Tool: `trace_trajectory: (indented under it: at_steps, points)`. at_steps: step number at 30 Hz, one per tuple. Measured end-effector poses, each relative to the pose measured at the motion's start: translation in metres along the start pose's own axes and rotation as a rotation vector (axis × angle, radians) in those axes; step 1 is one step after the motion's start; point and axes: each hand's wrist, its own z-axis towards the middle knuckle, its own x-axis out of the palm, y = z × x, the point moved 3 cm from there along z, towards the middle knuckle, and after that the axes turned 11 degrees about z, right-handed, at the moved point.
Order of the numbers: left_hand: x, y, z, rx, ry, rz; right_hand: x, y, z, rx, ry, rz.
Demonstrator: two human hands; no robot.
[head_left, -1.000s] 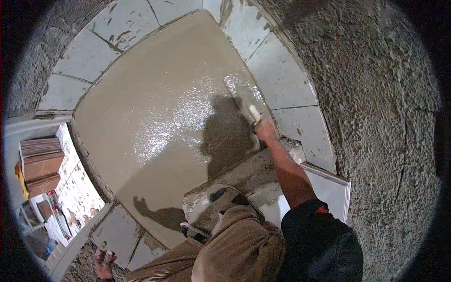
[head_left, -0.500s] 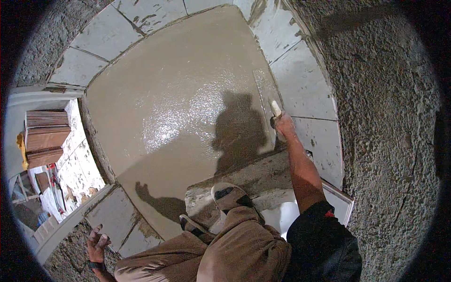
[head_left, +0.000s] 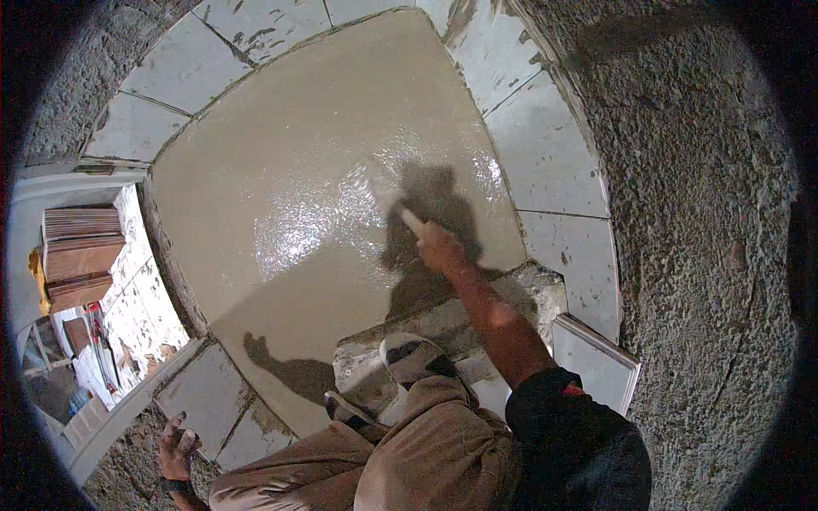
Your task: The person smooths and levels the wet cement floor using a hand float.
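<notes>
My right hand (head_left: 441, 249) is closed around the pale handle of a finishing trowel (head_left: 412, 221). Its blade is smeared by motion and lies at or just over the wet grey mortar (head_left: 247, 162), near the middle; contact is hard to tell. The mortar looks smooth and shiny, and my shadow falls across it. At the lower left my left hand (head_left: 177, 450) is raised beside the pale tiles, fingers loosely bent and apart, with nothing visible in it.
Pale tiles (head_left: 545, 136) border the mortar, with rough walls (head_left: 699, 213) beyond. My shoes (head_left: 417, 356) are by a rough-edged slab (head_left: 358, 349). A tile panel (head_left: 596, 358) stands at the right. Stacked brown tiles (head_left: 81, 247) sit past an opening at the left.
My right hand has swept the trowel leftward from the right border to the middle of the mortar, leaving smooth, shiny mortar along that border. My left hand has stayed nearly still.
</notes>
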Motion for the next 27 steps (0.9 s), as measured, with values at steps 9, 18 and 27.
trace_trajectory:
  at_steps: [9,18,27]
  points:
    - [0.002,-0.015,-0.004,0.016,0.014,-0.053,0.07,0.062,-0.053,-0.149,0.442,-0.259]
    - [0.003,-0.009,-0.002,0.038,0.018,-0.064,0.016,0.01,0.009,0.073,0.167,-0.124]
    - [0.006,-0.011,-0.006,0.077,-0.03,-0.075,-0.104,-0.034,0.082,0.225,-0.187,-0.095]
